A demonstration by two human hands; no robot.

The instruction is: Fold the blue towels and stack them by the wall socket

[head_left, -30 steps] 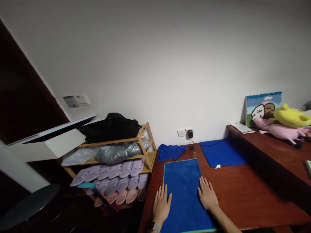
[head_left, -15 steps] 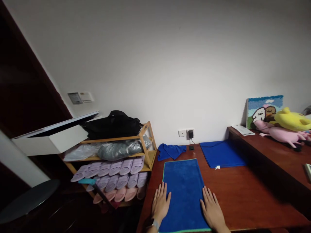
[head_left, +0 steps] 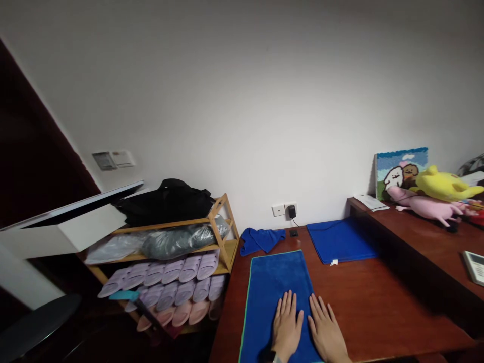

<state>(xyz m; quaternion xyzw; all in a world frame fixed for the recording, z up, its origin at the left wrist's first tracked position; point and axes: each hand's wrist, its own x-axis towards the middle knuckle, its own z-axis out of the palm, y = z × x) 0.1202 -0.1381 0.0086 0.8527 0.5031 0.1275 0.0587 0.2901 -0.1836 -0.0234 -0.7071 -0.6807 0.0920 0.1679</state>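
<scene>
A blue towel (head_left: 270, 287) with green edging lies flat on the reddish-brown table. On its right half rests my left hand (head_left: 288, 322), palm down with the fingers stretched out. My right hand (head_left: 325, 325) lies flat across the towel's right edge, partly on the bare wood. The two hands are close together but apart. Behind this towel sits a crumpled blue cloth (head_left: 260, 241), and to the right a folded blue cloth (head_left: 342, 241) with a small white tag. The towel's near edge is partly hidden by my hands and cut off by the frame.
A wooden rack (head_left: 223, 232) with several pairs of slippers and a black bag (head_left: 168, 201) stands left of the table (head_left: 363, 302). A plugged-in adapter (head_left: 291, 210) is on the wall. On the raised surface at right lie plush toys (head_left: 427, 205) and a calculator-like device (head_left: 474, 267).
My left hand has moved right, from the towel's left edge onto its right half. My right hand stays near the right edge. The view has shifted slightly.
</scene>
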